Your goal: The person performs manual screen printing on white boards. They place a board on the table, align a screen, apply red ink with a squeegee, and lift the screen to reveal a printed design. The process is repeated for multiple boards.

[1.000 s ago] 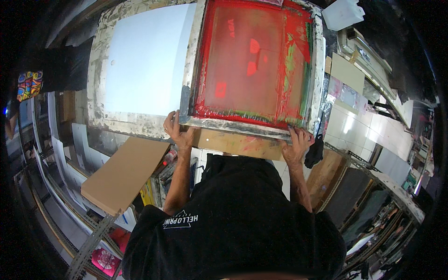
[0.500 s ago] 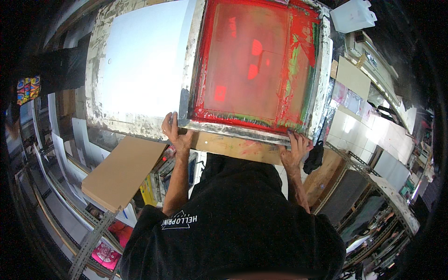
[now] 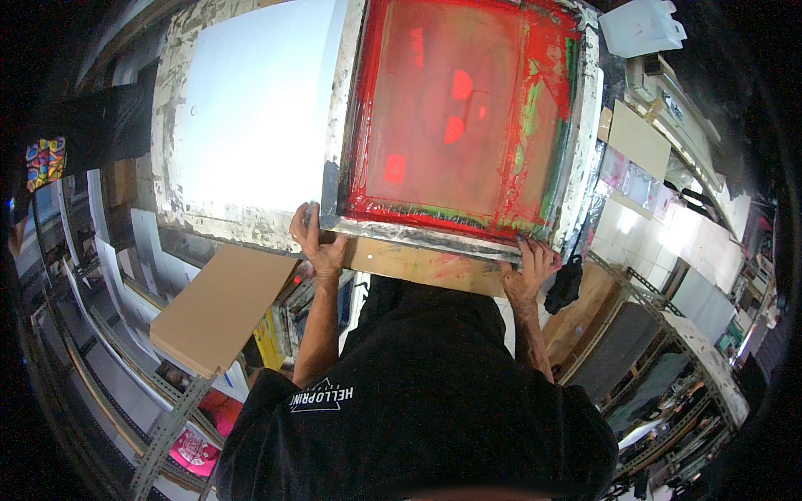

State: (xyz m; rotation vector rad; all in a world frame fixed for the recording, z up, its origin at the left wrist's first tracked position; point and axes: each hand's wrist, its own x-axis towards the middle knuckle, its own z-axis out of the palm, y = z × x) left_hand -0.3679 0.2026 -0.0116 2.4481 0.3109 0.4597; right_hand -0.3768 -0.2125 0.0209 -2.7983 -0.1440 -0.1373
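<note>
At the near edge of the printing table (image 3: 180,179), both hands grip the metal frame of a screen-printing screen (image 3: 455,117) whose mesh is coated in red ink with green streaks. The left hand (image 3: 313,242) has its fingers (image 3: 302,224) curled around the frame's near left corner; the right hand (image 3: 528,271) has its fingers (image 3: 525,249) wrapped over the near right corner. Just beyond the left fingers lies a large white sheet (image 3: 251,108) on the paint-crusted table. Below and left of them, a brown cardboard slab (image 3: 221,305) rests on a metal shelf rack (image 3: 167,426). Just beside the right hand hangs a black rag (image 3: 566,284).

The screen seems held by its front edge only, so the chief risk is a slip: the frame looks wet with ink, and a loose hold on one corner could let it twist or drop. It overlaps the white sheet's right edge, so a drop could smear the sheet.
</note>
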